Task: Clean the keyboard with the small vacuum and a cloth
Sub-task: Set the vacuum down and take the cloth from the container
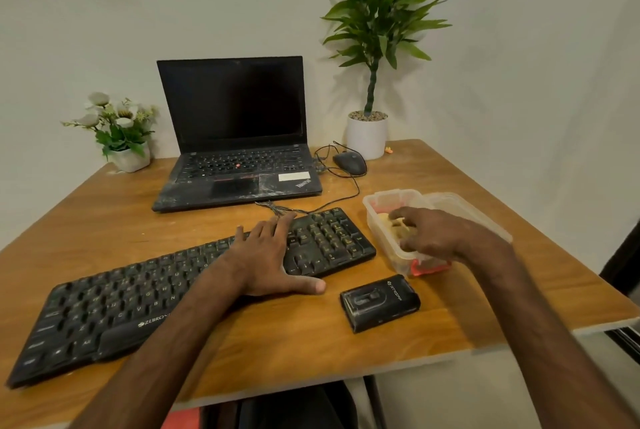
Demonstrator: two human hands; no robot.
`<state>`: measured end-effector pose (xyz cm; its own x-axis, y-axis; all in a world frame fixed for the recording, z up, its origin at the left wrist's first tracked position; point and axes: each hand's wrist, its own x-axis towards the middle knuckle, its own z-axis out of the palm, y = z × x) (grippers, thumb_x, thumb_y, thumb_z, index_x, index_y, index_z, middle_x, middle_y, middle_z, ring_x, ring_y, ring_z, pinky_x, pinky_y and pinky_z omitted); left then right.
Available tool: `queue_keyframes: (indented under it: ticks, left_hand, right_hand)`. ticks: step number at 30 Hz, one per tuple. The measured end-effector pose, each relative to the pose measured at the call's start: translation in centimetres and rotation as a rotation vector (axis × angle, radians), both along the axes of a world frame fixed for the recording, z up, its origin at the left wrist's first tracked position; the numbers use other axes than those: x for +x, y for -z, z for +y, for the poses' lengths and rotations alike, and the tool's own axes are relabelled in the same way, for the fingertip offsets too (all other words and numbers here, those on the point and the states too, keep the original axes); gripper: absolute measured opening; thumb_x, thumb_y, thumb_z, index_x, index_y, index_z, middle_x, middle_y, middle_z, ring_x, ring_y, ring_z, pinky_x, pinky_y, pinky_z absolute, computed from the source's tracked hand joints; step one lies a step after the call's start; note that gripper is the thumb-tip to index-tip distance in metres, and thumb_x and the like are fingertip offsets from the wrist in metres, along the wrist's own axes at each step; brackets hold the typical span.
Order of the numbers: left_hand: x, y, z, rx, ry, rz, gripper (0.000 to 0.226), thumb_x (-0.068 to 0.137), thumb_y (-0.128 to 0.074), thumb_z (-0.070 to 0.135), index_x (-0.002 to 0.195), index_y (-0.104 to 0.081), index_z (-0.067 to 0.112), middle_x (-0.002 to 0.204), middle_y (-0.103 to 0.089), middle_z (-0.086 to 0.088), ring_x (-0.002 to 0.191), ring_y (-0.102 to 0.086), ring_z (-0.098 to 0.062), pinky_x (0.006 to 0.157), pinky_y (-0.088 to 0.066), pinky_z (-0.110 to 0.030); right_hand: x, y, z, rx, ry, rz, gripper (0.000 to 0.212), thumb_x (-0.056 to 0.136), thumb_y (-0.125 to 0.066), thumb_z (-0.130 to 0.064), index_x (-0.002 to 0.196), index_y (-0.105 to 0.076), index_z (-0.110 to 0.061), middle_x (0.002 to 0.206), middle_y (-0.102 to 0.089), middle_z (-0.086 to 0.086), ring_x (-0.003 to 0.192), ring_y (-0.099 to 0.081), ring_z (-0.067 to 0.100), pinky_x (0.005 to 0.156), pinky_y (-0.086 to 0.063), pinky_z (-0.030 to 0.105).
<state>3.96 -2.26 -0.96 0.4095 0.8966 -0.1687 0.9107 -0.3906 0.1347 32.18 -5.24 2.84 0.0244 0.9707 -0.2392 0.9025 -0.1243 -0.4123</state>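
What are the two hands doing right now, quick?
Left hand: open, resting flat on the keyboard.
Right hand: fingers curled inside the box; whether it grips anything cannot be told.

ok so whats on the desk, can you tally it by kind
potted plants: 2
keyboard: 1
laptop: 1
mouse: 1
small vacuum: 1
plastic container: 1
total: 7
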Motion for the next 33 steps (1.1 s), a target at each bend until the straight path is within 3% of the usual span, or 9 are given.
queue_keyframes:
  ticks: [3,8,13,17,21,24,27,30,33]
  left_hand:
    - [-0.3,-0.1,0.5,-0.038,0.007,-0.012,0.161,0.027,-0.031,0.111,0.156,0.020,0.028,0.168,-0.009,-0.008,0.153,-0.016,-0.028,0.122,-0.007,-0.062]
    - [-2.4,0.2,-0.4,-0.035,0.020,-0.053,0.147,0.052,-0.059,0.096,0.155,0.024,0.031,0.168,-0.010,-0.005,0.153,-0.016,-0.026,0.124,-0.005,-0.058]
    - [-6.2,0.4,-2.5,-0.082,0.024,-0.044,0.149,0.052,-0.066,0.093,0.152,0.027,0.035,0.168,-0.008,-0.001,0.154,-0.012,-0.020,0.123,0.007,-0.056]
    - [-8.7,0.0,-4.3,-0.135,-0.003,-0.033,0.150,0.054,-0.071,0.088,0.152,0.028,0.034,0.168,-0.002,0.003,0.154,-0.005,-0.018,0.120,0.016,-0.058]
    - [-9.5,0.6,-5.2,-0.083,0.001,0.005,0.146,0.057,-0.064,0.093,0.152,0.030,0.033,0.167,0.013,0.005,0.153,0.013,-0.016,0.115,0.023,-0.061]
    - [-9.3,1.3,-5.7,-0.028,-0.004,0.054,0.141,0.061,-0.054,0.097,0.152,0.032,0.030,0.166,0.021,0.002,0.142,0.024,-0.008,0.114,0.026,-0.059]
    - [-9.0,1.6,-6.2,0.023,-0.013,0.091,0.136,0.064,-0.045,0.099,0.152,0.031,0.028,0.166,0.022,0.000,0.137,0.026,-0.006,0.113,0.027,-0.057]
    - [-8.9,1.6,-6.3,0.046,-0.018,0.109,0.135,0.063,-0.041,0.100,0.152,0.032,0.028,0.166,0.022,0.000,0.136,0.025,-0.007,0.114,0.026,-0.058]
    - [-9.0,1.6,-6.2,0.057,-0.019,0.116,0.136,0.061,-0.038,0.102,0.152,0.032,0.028,0.166,0.021,-0.001,0.144,0.023,-0.011,0.114,0.026,-0.059]
  right_hand:
    - [0.0,-0.3,0.7,-0.037,-0.024,-0.046,0.070,0.089,-0.068,-0.020,0.149,-0.033,-0.031,0.147,-0.044,0.007,0.124,-0.050,0.028,0.098,-0.048,0.040]
    - [-0.3,0.5,0.8,0.074,0.007,-0.036,0.068,0.083,-0.073,-0.012,0.144,-0.046,-0.025,0.137,-0.056,0.006,0.116,-0.056,0.023,0.096,-0.046,0.035]
    - [0.0,1.1,0.5,0.184,0.023,-0.012,0.053,0.083,-0.075,-0.016,0.132,-0.058,-0.025,0.114,-0.064,-0.001,0.093,-0.056,0.012,0.076,-0.042,0.023]
    - [0.0,1.1,0.2,0.273,0.047,0.026,0.065,0.083,-0.075,-0.015,0.142,-0.048,-0.024,0.114,-0.062,0.001,0.094,-0.054,0.012,0.080,-0.043,0.026]
    - [-0.1,0.4,0.4,0.199,-0.038,-0.057,0.056,0.086,-0.072,-0.015,0.138,-0.053,-0.018,0.129,-0.061,0.006,0.098,-0.054,0.012,0.084,-0.046,0.027]
    - [-0.2,-0.3,0.8,0.113,-0.046,-0.036,0.045,0.096,-0.059,-0.016,0.140,-0.051,-0.019,0.138,-0.053,0.008,0.109,-0.054,0.017,0.086,-0.045,0.028]
    - [-0.4,-0.6,1.3,0.274,0.043,-0.060,0.037,0.099,-0.051,-0.017,0.137,-0.055,-0.019,0.141,-0.053,0.009,0.115,-0.056,0.023,0.085,-0.048,0.032]
    - [-1.3,-1.5,1.4,0.306,0.009,-0.033,0.037,0.095,-0.046,0.001,0.122,-0.067,-0.013,0.132,-0.060,0.008,0.114,-0.057,0.022,0.089,-0.048,0.032]
    - [-2.0,-2.7,1.6,0.193,0.060,0.127,0.027,0.092,-0.053,0.002,0.099,-0.076,-0.009,0.108,-0.070,0.007,0.093,-0.064,0.018,0.076,-0.052,0.032]
